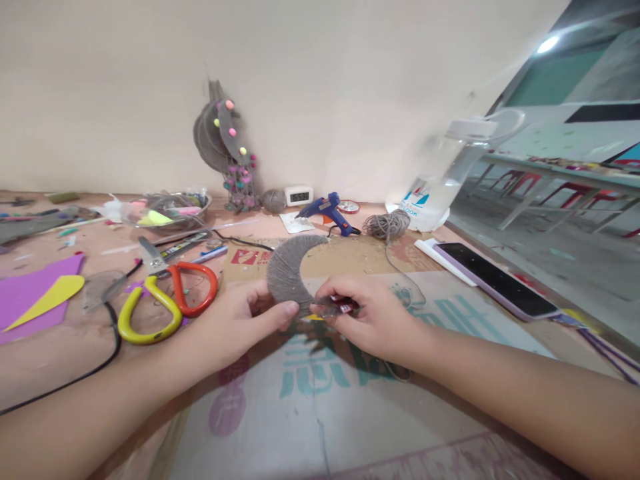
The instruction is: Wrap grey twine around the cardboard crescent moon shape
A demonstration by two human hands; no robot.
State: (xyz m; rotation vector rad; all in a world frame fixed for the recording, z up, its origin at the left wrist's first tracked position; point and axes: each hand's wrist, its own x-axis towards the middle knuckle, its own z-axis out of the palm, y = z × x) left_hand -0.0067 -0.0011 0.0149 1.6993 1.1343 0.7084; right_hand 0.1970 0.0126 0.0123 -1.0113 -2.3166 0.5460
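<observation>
A crescent wrapped in grey yarn [289,267] stands upright over the printed board, held at its lower left by my left hand [260,313], thumb in front. At the crescent's lower tip, my right hand [363,310] pinches a small bundle of grey yarn [327,307] with something dark red and white beside it. A bit of yellow shows under the crescent's lower edge. From the grey yarn ball [387,225] behind, a strand runs down past my right hand.
Scissors [150,320] lie at left near purple and yellow sheets [35,300]. Behind are a bowl of materials [173,213], a clock [299,195], a blue glue gun [330,212] and hanging crescents [215,137]. At right are a water bottle [440,180] and a phone [495,277].
</observation>
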